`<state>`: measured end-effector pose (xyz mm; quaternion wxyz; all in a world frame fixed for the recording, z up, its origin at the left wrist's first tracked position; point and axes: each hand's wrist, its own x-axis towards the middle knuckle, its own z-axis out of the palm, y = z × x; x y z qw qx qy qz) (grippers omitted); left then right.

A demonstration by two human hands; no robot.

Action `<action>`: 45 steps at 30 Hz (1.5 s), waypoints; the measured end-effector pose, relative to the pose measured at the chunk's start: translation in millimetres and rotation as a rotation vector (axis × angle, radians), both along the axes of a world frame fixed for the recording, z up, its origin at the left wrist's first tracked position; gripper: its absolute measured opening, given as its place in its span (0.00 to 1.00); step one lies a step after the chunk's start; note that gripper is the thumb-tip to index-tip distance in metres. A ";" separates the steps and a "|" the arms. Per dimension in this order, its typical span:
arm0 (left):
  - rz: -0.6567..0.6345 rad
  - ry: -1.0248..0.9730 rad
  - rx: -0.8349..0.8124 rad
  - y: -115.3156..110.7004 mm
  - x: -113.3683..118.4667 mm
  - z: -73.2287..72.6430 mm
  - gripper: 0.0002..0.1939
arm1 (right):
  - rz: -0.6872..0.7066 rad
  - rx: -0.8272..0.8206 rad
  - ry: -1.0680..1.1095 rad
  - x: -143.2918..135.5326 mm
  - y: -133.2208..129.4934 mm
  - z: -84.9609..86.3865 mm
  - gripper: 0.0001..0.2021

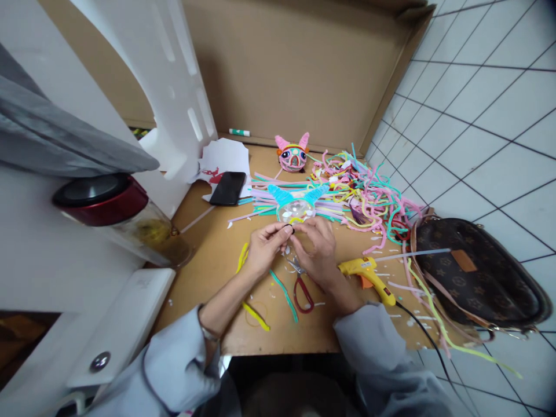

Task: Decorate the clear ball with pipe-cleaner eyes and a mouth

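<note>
Over the middle of the brown table (256,341), my left hand (266,246) and my right hand (318,252) meet fingertip to fingertip. Both are closed in a pinch on a small dark piece (288,229). Just beyond them lies a clear, round-bodied craft piece (296,211) with blue ears, partly hidden by the fingers. Red-handled scissors (303,294) rest below my right hand. A teal pipe cleaner (285,294) lies left of the scissors, and a yellow pipe cleaner (256,316) is beside my left forearm.
A yellow glue gun (368,277) and brown bag (482,272) are on the right. Behind stand a pink-eared craft face (292,156) and tangled pipe cleaners (369,191). A black phone (228,188) and glass jar (152,234) are on the left.
</note>
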<state>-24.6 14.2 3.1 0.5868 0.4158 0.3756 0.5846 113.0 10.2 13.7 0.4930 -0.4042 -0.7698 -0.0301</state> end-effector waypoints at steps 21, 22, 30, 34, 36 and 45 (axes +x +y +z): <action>-0.053 -0.186 -0.112 0.3 1.5 9.6 0.20 | -0.018 -0.053 0.178 -3.0 -3.6 4.5 0.09; -0.049 -0.187 -0.114 0.4 1.6 9.4 0.20 | -0.005 -0.051 0.173 -3.1 -3.7 4.6 0.09; -0.041 -0.183 -0.110 1.2 1.8 8.1 0.20 | 0.069 -0.180 0.308 -2.8 -1.2 6.4 0.09; -0.054 -0.184 -0.110 0.9 2.6 8.9 0.21 | 0.079 -0.236 0.395 -3.0 -0.4 7.5 0.05; -0.055 -0.183 -0.113 0.0 2.9 9.7 0.21 | 0.061 -0.230 0.405 -2.9 -0.7 8.0 0.04; -0.066 -0.141 -0.114 -1.6 3.0 10.7 0.22 | -0.027 -0.075 0.152 -2.4 -2.6 6.1 0.08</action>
